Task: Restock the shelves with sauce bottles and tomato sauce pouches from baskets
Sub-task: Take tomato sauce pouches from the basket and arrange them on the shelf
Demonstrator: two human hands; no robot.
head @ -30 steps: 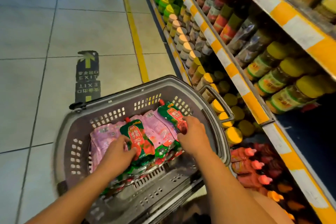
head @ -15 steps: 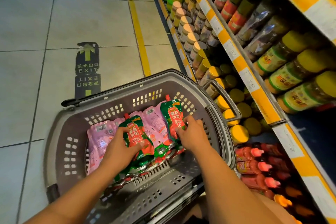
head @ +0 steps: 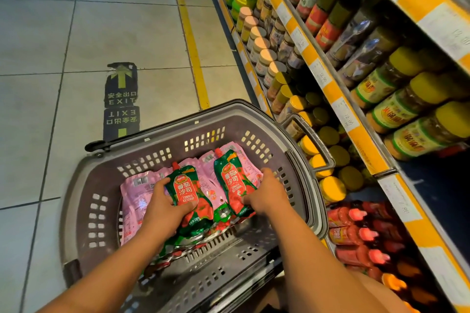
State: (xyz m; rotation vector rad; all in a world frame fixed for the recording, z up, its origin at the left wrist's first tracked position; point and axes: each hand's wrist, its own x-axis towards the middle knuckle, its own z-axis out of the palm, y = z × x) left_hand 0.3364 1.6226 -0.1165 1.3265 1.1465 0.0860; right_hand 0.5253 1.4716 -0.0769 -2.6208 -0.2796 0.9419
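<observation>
Floor [head: 76, 33], left half of frame: grey tiles, a yellow line, one worn EXIT sticker [head: 121, 101].

Basket [head: 76, 211], lower centre: grey plastic with perforated walls, its near edge hidden behind the forearms. Contents: pink pouches [head: 137, 193] lying flat, number unclear as they overlap; more green-and-red packs beneath, mostly hidden.

Left hand [head: 160, 208]: fingers curled round a green-and-red tomato ketchup pouch [head: 187, 193], red spout uppermost.

Right hand [head: 267, 193]: gripping a second ketchup pouch [head: 234, 183], lower end covered by the fingers.

Shelves [head: 338, 99], right side of frame: yellow-and-white price strips, print mostly illegible. Yellow-lidded jars [head: 407, 107] on their sides; red sauce bottles [head: 356, 236] on the bottom shelf at lower right, partly cut off by the frame edge.
</observation>
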